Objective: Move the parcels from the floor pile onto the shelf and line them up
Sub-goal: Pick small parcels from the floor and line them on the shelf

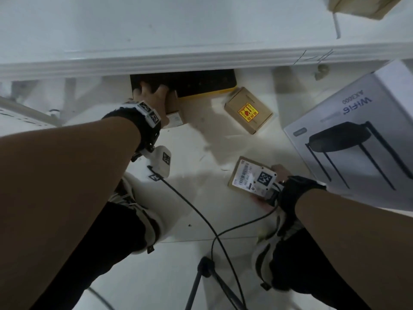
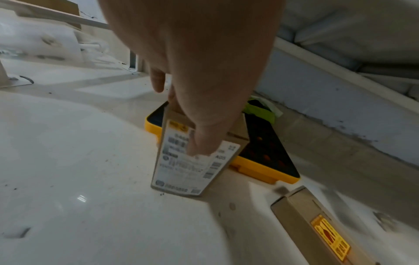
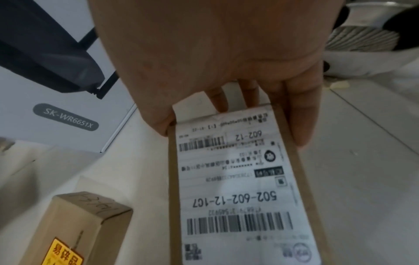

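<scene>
I see the left hand [image 2: 204,80] clamped round a small brown parcel with a white shipping label [image 2: 192,161]: thumb on the label face, fingers curled over the far side. That parcel stands on end on the white floor [image 2: 68,161], leaning against the near edge of the black and yellow tray [image 2: 272,161]. From the head view the tray [image 1: 201,86] sits half under the front lip of the white shelf [image 1: 178,30], and the left hand [image 1: 152,95] is right at the tray's near left corner.

Right hand [image 3: 215,62] pinches a flat labelled parcel [image 3: 238,179] by its short end: thumb on one long edge, fingers on the other edge and underneath. Label reads 502-602-12-1C7. In the head view this flat parcel [image 1: 248,177] is held well to the near right of the tray, above the floor, with the right hand [image 1: 277,175] mostly hidden by the wrist rig.

A third brown box with a yellow and red sticker [image 1: 248,110] lies loose on the floor just right of the tray, neither hand on it. It also shows in both wrist views [image 2: 317,229] [image 3: 75,233].

A big white WiFi router carton [image 1: 357,135] sits further right of the tray, past the sticker box. One more brown box [image 1: 362,5] is up on the shelf at the far right, only partly in frame
</scene>
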Demonstrator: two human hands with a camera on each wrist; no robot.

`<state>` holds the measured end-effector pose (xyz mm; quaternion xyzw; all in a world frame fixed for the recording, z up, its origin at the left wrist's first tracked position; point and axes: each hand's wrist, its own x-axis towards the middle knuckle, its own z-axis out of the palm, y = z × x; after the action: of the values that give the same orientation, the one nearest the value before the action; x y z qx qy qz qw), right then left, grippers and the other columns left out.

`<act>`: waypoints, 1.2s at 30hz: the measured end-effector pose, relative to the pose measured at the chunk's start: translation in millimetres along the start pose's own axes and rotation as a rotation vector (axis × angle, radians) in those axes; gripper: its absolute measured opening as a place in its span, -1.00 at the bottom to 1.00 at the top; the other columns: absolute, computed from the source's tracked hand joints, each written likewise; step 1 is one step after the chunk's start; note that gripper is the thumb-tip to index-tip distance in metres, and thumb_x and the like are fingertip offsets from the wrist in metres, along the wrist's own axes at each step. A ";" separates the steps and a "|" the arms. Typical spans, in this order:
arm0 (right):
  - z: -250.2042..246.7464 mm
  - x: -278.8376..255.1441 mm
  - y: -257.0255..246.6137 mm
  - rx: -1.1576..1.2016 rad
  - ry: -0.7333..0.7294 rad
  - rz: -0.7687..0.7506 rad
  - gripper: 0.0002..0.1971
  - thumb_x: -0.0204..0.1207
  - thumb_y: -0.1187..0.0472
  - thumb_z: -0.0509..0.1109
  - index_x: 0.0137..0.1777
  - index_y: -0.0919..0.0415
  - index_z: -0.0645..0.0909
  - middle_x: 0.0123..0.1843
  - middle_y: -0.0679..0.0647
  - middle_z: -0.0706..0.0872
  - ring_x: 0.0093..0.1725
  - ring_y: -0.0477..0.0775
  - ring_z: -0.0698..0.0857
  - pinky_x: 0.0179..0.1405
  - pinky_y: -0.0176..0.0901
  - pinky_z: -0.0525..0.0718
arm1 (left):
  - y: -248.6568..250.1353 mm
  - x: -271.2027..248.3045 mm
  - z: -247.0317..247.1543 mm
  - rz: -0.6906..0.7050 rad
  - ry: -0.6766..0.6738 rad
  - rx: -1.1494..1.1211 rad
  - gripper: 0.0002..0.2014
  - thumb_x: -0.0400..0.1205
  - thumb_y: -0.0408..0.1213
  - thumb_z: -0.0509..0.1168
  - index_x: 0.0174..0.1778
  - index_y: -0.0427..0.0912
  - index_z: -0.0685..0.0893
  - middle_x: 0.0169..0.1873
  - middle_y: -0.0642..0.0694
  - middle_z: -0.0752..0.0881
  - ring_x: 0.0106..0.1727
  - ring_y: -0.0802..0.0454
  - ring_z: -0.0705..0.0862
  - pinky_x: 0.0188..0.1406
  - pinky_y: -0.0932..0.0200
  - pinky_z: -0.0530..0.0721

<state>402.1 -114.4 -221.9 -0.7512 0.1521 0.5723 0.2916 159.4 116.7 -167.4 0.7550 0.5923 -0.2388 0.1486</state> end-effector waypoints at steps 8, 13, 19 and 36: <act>11.2 -21.4 -9.3 0.253 -0.094 0.091 -0.57 0.51 -0.11 0.11 -0.06 0.17 0.70 -0.09 0.20 0.82 0.06 0.20 0.73 0.25 0.03 0.61 | 20.5 -10.9 -6.1 0.231 -0.251 -0.444 -0.16 0.42 0.08 0.47 0.62 0.26 0.26 0.06 -0.06 0.71 -0.03 -0.11 0.76 -0.06 0.00 0.75; -0.7 -42.5 -15.1 0.245 -0.259 0.086 -0.70 0.34 -0.08 0.25 -0.20 0.09 0.69 -0.21 0.12 0.75 -0.31 0.15 0.69 -0.34 -0.17 0.60 | 27.7 -35.1 -38.7 0.284 -0.344 -0.456 -0.17 0.27 0.10 0.31 0.57 0.27 0.35 -0.20 -0.01 0.76 -0.27 0.00 0.75 -0.38 0.16 0.63; -29.7 -101.8 -22.0 0.139 -0.411 -0.014 -0.64 0.40 -0.03 0.24 -0.46 0.19 0.66 -0.51 0.13 0.66 -0.59 0.12 0.62 -0.60 -0.36 0.50 | 25.5 -88.2 -101.3 0.331 -0.354 -0.381 -0.23 0.32 0.07 0.19 0.57 0.19 0.41 -0.15 0.12 0.75 -0.27 0.03 0.73 -0.41 0.19 0.54; -132.7 -301.8 -84.2 0.262 -0.543 -0.417 -0.24 0.54 -0.25 0.13 0.42 0.42 0.54 0.00 0.47 0.72 -0.37 0.36 0.72 -0.51 -0.03 0.69 | 50.0 -254.5 -286.8 0.522 0.069 -0.718 -0.49 0.68 -0.25 0.27 0.53 0.26 0.41 -0.09 -0.18 0.69 -0.25 -0.08 0.64 -0.30 0.09 0.62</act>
<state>461.6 -161.4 109.8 -0.5429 -0.0155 0.6549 0.5255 213.7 40.0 207.6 0.7873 0.4319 0.0527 0.4368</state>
